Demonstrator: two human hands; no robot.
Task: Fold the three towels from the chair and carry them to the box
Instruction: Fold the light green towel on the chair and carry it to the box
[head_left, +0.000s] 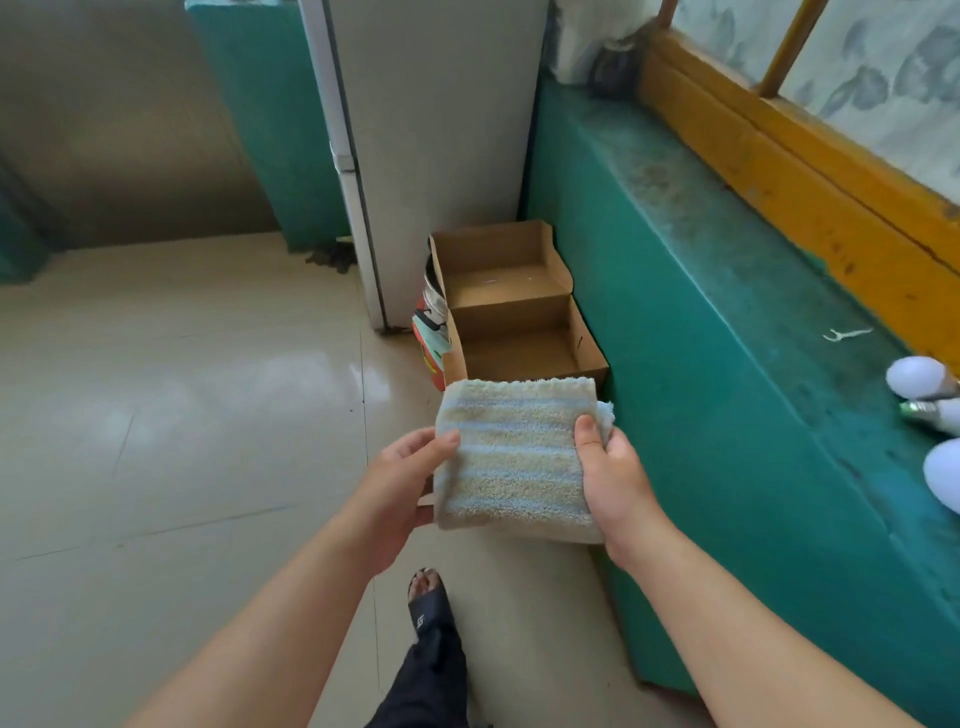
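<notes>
Left hand (410, 488): grip closed on the left edge of the folded striped towel (514, 462); towel held in the air, just short of the box (511, 306); right hand (613, 483): grip pinching its right edge, thumb on top; box on the floor, both compartments bare, so by my judgement this is the first delivery, more remaining; chair unseen; sandal (428, 608) logo illegible.

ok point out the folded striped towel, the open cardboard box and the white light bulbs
folded blue and beige striped towel (517, 457): head view, middle of its top face
open brown cardboard box (511, 312): head view, centre divider
white light bulbs (917, 376): head view, dome of the upper one
</notes>
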